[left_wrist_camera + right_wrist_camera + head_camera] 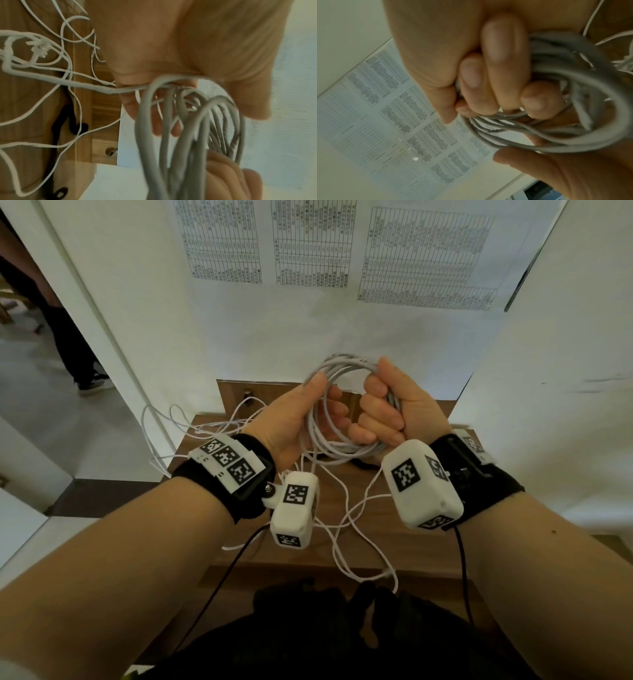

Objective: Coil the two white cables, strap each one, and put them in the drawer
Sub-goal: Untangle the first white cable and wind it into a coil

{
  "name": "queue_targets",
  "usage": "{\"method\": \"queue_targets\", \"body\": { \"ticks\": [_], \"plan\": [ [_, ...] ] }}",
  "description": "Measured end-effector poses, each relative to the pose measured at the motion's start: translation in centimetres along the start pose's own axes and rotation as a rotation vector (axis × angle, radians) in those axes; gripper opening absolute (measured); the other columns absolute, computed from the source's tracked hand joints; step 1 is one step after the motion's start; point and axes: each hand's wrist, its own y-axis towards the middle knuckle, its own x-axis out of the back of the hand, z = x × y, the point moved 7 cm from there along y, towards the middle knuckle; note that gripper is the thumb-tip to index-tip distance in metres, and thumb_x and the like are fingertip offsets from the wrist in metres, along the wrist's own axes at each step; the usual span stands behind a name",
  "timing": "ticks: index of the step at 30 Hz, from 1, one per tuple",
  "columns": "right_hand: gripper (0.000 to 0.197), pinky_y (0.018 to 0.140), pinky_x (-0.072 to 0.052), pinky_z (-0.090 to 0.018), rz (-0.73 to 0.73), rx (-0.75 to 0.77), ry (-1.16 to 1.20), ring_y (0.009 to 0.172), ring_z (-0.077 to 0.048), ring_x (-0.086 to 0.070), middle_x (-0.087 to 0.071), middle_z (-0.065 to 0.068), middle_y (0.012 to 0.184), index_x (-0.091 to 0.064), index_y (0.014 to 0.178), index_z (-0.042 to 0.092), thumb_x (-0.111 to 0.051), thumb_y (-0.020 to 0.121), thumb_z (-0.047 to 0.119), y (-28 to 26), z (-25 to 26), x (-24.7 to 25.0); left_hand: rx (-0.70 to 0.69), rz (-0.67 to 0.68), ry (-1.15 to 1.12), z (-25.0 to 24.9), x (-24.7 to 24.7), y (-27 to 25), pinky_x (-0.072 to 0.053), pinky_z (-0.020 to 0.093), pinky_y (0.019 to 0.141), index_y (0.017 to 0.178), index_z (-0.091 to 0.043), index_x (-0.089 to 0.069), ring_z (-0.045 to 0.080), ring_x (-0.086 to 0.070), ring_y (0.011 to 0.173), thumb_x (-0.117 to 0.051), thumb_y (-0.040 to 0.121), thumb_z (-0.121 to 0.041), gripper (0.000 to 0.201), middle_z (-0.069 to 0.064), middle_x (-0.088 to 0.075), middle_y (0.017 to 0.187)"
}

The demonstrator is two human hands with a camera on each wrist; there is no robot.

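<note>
— Where was the grey-white coil [342, 405]?

— In the frame's centre, above the bench [370, 546]. The right hand [394, 409] was clenched around its bundled loops; the left hand [298, 422] pinched the opposite side.

— How would it handle?

— Light and springy, I think. Loops could slip apart, so grasp all strands together. The thinner cable [346, 518] lay loose below.

Soft, even indoor light is seen in the head view, lines bent at its edges, while both wrist views are blurred up close, with fine print left unreadable
</note>
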Motion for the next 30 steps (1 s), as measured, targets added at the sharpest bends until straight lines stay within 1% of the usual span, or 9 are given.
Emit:
{"method": "queue_targets", "body": {
  "ticks": [5,10,12,13,15,19,21,24,30],
  "plan": [
    [0.044,0.058,-0.045,-0.031,-0.070,0.007,-0.083,0.033,-0.016,-0.039,-0.032,0.002,0.035,-0.044,0.060,0.017,-0.037,0.098,0.039,-0.1,-0.8,1.0,-0.050,-0.094,-0.012,-0.9,-0.2,0.2,-0.047,0.025,0.050,0.082,-0.012,-0.058,0.012,-0.051,0.048,-0.053,0.096,-0.028,0.022,-0.001,-0.049,0.055],
    [0.034,0.069,-0.055,-0.036,-0.135,-0.035,-0.229,0.063,-0.027,-0.062,-0.064,-0.012,0.059,-0.056,0.061,0.012,-0.047,0.087,0.032,-0.7,-1.2,2.3,-0.108,-0.080,0.230,-1.4,-0.1,0.3,-0.035,0.022,0.045,0.079,-0.012,-0.050,0.011,-0.032,0.043,-0.048,0.100,-0.024,0.024,-0.003,-0.035,0.053],
    [0.018,0.069,-0.057,-0.036,-0.159,-0.058,-0.287,0.067,-0.026,-0.067,-0.069,-0.015,0.072,-0.062,0.076,0.006,-0.052,0.085,0.018,-0.8,-1.2,2.6,-0.117,-0.049,0.408,-2.2,-0.2,0.2,-0.033,0.020,0.043,0.083,-0.011,-0.052,0.012,-0.031,0.043,-0.049,0.099,-0.024,0.021,-0.002,-0.034,0.054],
    [0.008,0.068,-0.057,-0.036,-0.188,-0.056,-0.325,0.067,-0.025,-0.067,-0.068,-0.015,0.074,-0.062,0.084,0.004,-0.054,0.086,0.007,-0.8,-1.1,2.8,-0.122,-0.027,0.558,-2.6,-0.4,0.2,-0.035,0.020,0.042,0.086,-0.012,-0.055,0.012,-0.034,0.043,-0.049,0.099,-0.024,0.019,-0.001,-0.037,0.055],
    [0.015,0.064,-0.057,-0.035,-0.273,-0.030,-0.480,0.063,-0.024,-0.065,-0.064,-0.015,0.073,-0.059,0.093,0.004,-0.056,0.085,-0.008,-0.6,-0.6,3.6,-0.159,0.034,0.909,-3.4,-1.2,0.2,-0.040,0.021,0.050,0.090,-0.018,-0.061,0.012,-0.045,0.051,-0.051,0.098,-0.028,0.016,-0.001,-0.050,0.062],
    [0.012,0.052,-0.051,-0.034,-0.392,0.027,-0.827,0.044,-0.023,-0.051,-0.056,-0.012,0.057,-0.062,0.095,0.004,-0.066,0.085,0.000,-0.1,0.2,4.3,-0.193,0.109,1.277,-3.8,-2.6,0.8,-0.041,0.023,0.063,0.088,-0.018,-0.061,0.012,-0.054,0.069,-0.053,0.096,-0.031,0.017,0.002,-0.061,0.080],
    [0.004,0.045,-0.042,-0.031,-0.434,0.068,-0.770,0.035,-0.020,-0.038,-0.044,-0.006,0.042,-0.062,0.090,0.004,-0.065,0.087,0.004,0.0,0.6,4.6,-0.209,0.081,1.242,-3.8,-2.7,1.1,-0.043,0.023,0.059,0.088,-0.015,-0.058,0.011,-0.055,0.061,-0.056,0.095,-0.031,0.017,0.004,-0.062,0.074],
    [0.004,0.043,-0.033,-0.028,-0.518,0.133,-0.569,0.032,-0.016,-0.027,-0.033,-0.003,0.040,-0.060,0.089,0.006,-0.060,0.089,0.002,-0.3,1.2,5.1,-0.220,0.004,0.982,-3.4,-2.4,1.2,-0.046,0.017,0.051,0.088,-0.018,-0.055,0.004,-0.057,0.049,-0.065,0.090,-0.021,0.011,-0.001,-0.062,0.063],
    [0.015,0.044,-0.033,-0.027,-0.672,0.295,-0.225,0.036,-0.016,-0.025,-0.027,-0.003,0.042,-0.055,0.079,0.014,-0.061,0.091,0.007,-2.0,1.9,6.3,-0.084,-0.048,0.554,-0.5,-1.8,2.1,-0.056,0.027,0.062,0.088,-0.012,-0.057,0.014,-0.064,0.059,-0.066,0.086,-0.005,0.012,0.005,-0.063,0.067]
  ]
}}
